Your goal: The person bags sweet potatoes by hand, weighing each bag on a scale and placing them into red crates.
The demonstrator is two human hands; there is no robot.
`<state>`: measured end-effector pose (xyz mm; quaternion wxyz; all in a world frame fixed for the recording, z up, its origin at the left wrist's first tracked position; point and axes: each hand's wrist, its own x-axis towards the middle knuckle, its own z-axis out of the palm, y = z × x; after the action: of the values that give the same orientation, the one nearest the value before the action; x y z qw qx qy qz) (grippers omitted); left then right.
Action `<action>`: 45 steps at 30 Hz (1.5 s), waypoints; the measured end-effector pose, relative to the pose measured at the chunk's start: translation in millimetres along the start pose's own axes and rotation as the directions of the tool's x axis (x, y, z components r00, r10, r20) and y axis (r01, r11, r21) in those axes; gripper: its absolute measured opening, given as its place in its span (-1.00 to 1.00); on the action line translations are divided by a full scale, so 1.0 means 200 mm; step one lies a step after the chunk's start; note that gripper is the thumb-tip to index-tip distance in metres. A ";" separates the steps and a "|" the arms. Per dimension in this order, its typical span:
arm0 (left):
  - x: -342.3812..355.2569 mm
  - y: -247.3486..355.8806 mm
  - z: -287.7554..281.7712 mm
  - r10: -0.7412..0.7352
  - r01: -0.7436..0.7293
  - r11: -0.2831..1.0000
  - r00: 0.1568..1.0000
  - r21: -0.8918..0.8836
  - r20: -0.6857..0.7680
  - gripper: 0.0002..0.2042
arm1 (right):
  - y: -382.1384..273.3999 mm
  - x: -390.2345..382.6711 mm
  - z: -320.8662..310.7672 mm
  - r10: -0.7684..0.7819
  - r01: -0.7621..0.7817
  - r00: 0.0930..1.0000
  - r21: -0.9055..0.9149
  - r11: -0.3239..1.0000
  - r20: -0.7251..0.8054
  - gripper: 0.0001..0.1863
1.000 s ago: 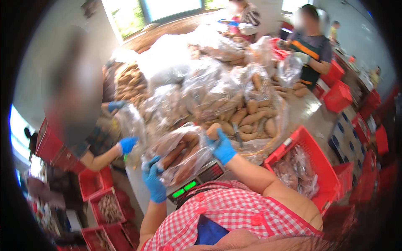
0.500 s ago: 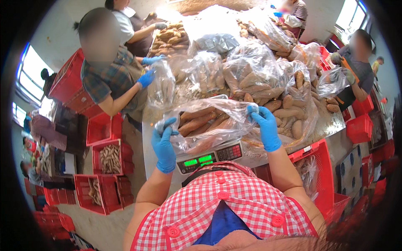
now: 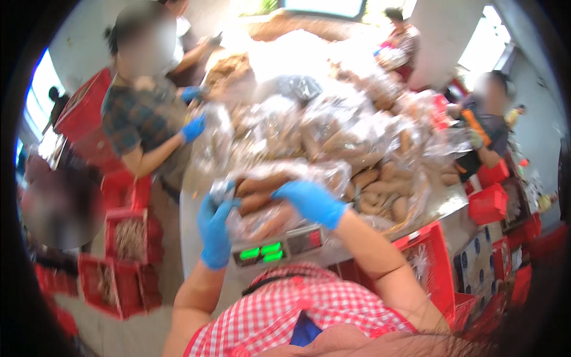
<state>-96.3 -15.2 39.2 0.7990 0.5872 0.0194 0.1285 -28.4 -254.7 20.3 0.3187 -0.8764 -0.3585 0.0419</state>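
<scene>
A clear plastic bag (image 3: 321, 172) with long brown sweet potatoes (image 3: 259, 199) lies on a scale (image 3: 300, 244) with a green-lit display. My left hand (image 3: 217, 223), in a blue glove, grips the bag's left edge. My right hand (image 3: 306, 202), also blue-gloved, is over the bag's right half with its fingertips at the potatoes; blur hides whether they hold one. Behind are bulging bags of sweet potatoes (image 3: 333, 125) and a heap (image 3: 380, 190) in plastic at the right.
A co-worker (image 3: 137, 137) in blue gloves handles plastic at the table's (image 3: 449, 205) left side; another worker (image 3: 488, 125) stands at the right, others behind. Red crates (image 3: 128, 244) stand on the left floor; a red basket (image 3: 437, 256) is by my right arm.
My right hand has left the bag's right rim, where it was half a second ago, and moved inward over the potatoes. My left hand still holds the left edge. The view has shifted.
</scene>
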 end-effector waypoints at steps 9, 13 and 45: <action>0.07 -0.14 -0.01 0.049 -0.049 0.999 0.999 0.008 0.014 -0.68 | 0.37 0.27 0.10 0.186 -0.164 0.982 -0.638 0.752 -0.033 -0.82; 0.07 -0.13 0.03 0.043 -0.043 0.999 0.999 0.006 0.012 -0.63 | 0.37 0.24 0.06 0.206 -0.208 0.976 -0.606 0.768 -0.074 -0.82; 0.08 -0.05 -0.09 -0.026 0.026 1.000 0.999 0.005 0.040 -0.73 | 0.22 0.11 -0.11 -0.128 0.067 0.902 -0.160 0.985 -0.412 -0.40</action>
<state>-81.8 3.0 26.5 0.7995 0.5911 0.0114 0.1063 21.1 -274.3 15.3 0.3267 -0.8663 -0.3269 -0.1896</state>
